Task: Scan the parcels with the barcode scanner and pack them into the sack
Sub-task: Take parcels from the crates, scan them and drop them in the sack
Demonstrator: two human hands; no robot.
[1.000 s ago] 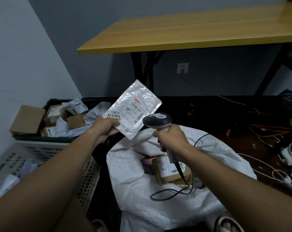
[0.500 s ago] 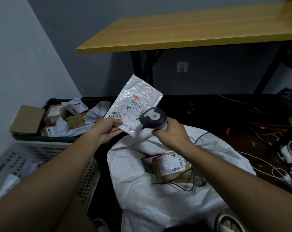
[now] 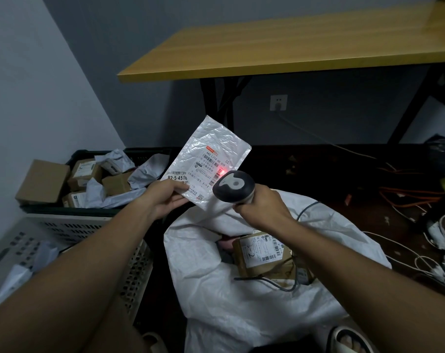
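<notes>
My left hand (image 3: 165, 198) holds a flat white plastic parcel (image 3: 211, 154) by its lower edge, label facing me, above the sack. My right hand (image 3: 263, 208) grips the dark barcode scanner (image 3: 233, 186), its head close to the parcel's lower right. A red light spot shows on the label's barcode. The white woven sack (image 3: 254, 301) lies open below both hands. Inside it sits a brown cardboard parcel (image 3: 261, 253) with a label. The scanner's cable loops over that parcel.
A black crate (image 3: 71, 211) at the left holds several brown boxes and white bags. A grey perforated basket (image 3: 94, 233) stands nearer me. A yellow-topped table (image 3: 292, 44) is ahead. Loose cables (image 3: 433, 240) lie on the floor at the right.
The scanner has tilted up and moved in to the parcel's label, and a red light now shows on the barcode. The parcel rose slightly and turned more upright.
</notes>
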